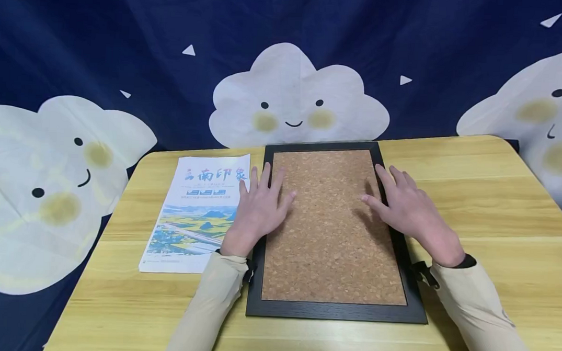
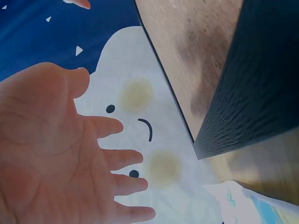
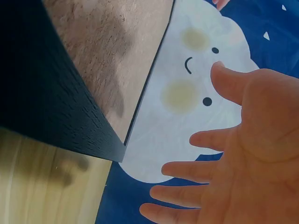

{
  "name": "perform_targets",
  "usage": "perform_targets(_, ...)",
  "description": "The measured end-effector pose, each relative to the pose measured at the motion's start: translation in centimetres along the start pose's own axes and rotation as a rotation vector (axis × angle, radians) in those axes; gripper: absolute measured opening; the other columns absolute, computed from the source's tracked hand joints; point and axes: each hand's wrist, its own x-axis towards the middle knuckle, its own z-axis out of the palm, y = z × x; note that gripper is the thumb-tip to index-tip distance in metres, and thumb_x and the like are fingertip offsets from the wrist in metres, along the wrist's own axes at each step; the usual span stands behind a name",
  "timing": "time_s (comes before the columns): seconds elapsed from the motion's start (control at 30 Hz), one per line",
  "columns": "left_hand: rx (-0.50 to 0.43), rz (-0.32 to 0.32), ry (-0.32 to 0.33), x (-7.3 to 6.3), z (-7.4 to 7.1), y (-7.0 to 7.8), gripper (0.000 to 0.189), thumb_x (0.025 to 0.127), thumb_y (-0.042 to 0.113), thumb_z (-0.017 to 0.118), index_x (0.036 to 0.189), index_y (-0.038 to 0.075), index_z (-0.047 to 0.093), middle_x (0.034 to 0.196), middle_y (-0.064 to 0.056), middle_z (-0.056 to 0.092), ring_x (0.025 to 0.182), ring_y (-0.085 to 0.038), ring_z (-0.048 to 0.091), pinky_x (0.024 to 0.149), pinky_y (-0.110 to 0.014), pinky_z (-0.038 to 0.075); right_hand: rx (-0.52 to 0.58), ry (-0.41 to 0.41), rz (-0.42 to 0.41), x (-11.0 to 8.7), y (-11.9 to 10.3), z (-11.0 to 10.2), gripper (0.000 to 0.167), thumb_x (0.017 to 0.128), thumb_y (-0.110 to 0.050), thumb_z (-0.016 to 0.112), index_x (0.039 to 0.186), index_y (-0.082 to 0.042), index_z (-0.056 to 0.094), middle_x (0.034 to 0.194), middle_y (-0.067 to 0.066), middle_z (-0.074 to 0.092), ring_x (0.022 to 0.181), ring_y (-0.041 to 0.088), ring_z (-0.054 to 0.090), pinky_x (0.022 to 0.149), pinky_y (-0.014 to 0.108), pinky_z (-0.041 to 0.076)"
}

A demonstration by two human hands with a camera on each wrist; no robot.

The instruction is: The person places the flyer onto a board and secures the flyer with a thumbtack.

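A cork board (image 1: 330, 230) in a black frame (image 1: 336, 311) lies flat on the wooden table. Over its left side is my left hand (image 1: 260, 208), fingers straight and spread, holding nothing. My right hand (image 1: 409, 210) is over the opposite edge, its fingers extended too and nothing in its grasp. In the left wrist view, a gap separates the left palm (image 2: 51, 144) from the frame (image 2: 261, 74). The right wrist view likewise has the right palm (image 3: 266, 144) apart from the frame (image 3: 60, 93). A shadow falls on the cork beneath the right thumb.
Left of the board lies a printed paper (image 1: 185, 213) with blue characters and a landscape picture, partly covered by the left hand. The wooden table (image 1: 510, 217) extends to both sides. Behind it hangs a navy cloth (image 1: 335, 21) with smiling white clouds.
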Motion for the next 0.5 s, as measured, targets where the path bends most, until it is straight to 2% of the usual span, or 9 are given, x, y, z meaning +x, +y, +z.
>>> perform_targets(0.23, -0.029, -0.013, 0.027, -0.5, -1.4, -1.5, 0.066, 0.112, 0.049, 0.030, 0.166, 0.011, 0.025, 0.170, -0.022, 0.014, 0.155, -0.048, 0.004, 0.119, -0.069, 0.010, 0.070, -0.053, 0.012, 0.3, 1.0, -0.2, 0.087, 0.108, -0.051, 0.048, 0.164, 0.004, 0.010, 0.154, 0.045, 0.025, 0.136, 0.064, 0.033, 0.102, 0.074, 0.036)
perform_targets(0.4, -0.020, -0.052, 0.026, -1.3, -2.7, -3.6, 0.062, 0.114, 0.042, 0.026, 0.164, 0.006, 0.026, 0.166, -0.026, 0.024, 0.153, -0.047, 0.017, 0.119, -0.063, 0.022, 0.139, -0.069, 0.027, 0.6, 1.9, -0.2, 0.086, 0.109, -0.042, 0.052, 0.161, 0.010, 0.007, 0.152, 0.049, 0.023, 0.137, 0.064, 0.031, 0.106, 0.072, 0.033)
perform_targets(0.5, -0.018, -0.075, 0.020, -1.8, -3.1, -5.2, 0.059, 0.114, 0.036, 0.028, 0.164, 0.003, 0.027, 0.162, -0.028, 0.032, 0.151, -0.045, 0.026, 0.118, -0.059, 0.029, 0.180, -0.062, 0.038, 0.9, 2.5, -0.3, 0.087, 0.109, -0.037, 0.055, 0.159, 0.015, 0.006, 0.152, 0.049, 0.024, 0.139, 0.062, 0.029, 0.109, 0.071, 0.030)
